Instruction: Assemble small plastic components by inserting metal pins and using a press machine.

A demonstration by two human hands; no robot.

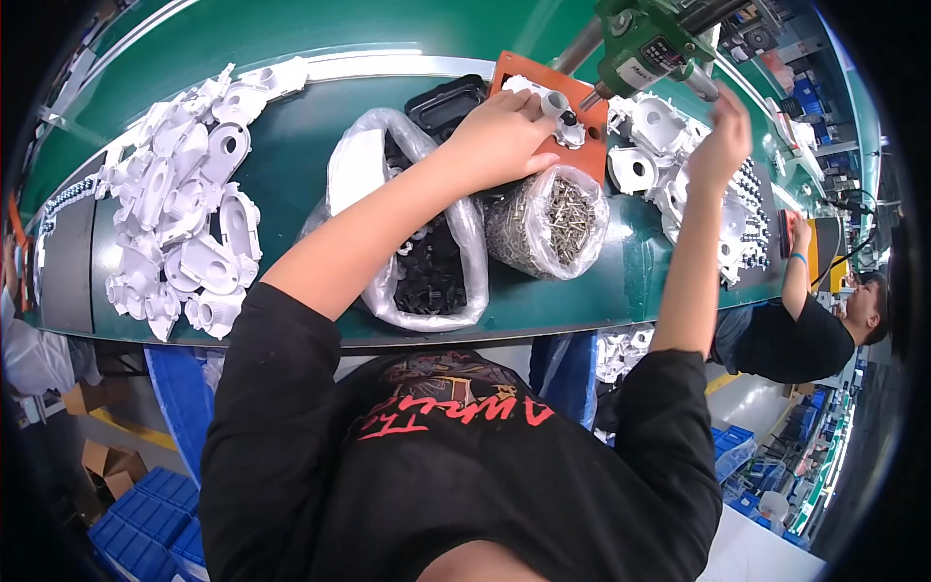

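My left hand lies over a white plastic part on an orange-red fixture plate. Its fingers hold the part's left side and the thumb stretches toward the screw bag. A small black piece shows at the part's round collar. Above the plate stands a green press, its metal tip just over the part's right side, apart from it. Raised to the right, my right hand is closed round the press's metal lever; its fingers partly hide the lever's end.
A clear bag of screws stands before the fixture, beside a bag of small black parts. A black tray lies behind. White plastic housings pile up at left and right. Another person works far right.
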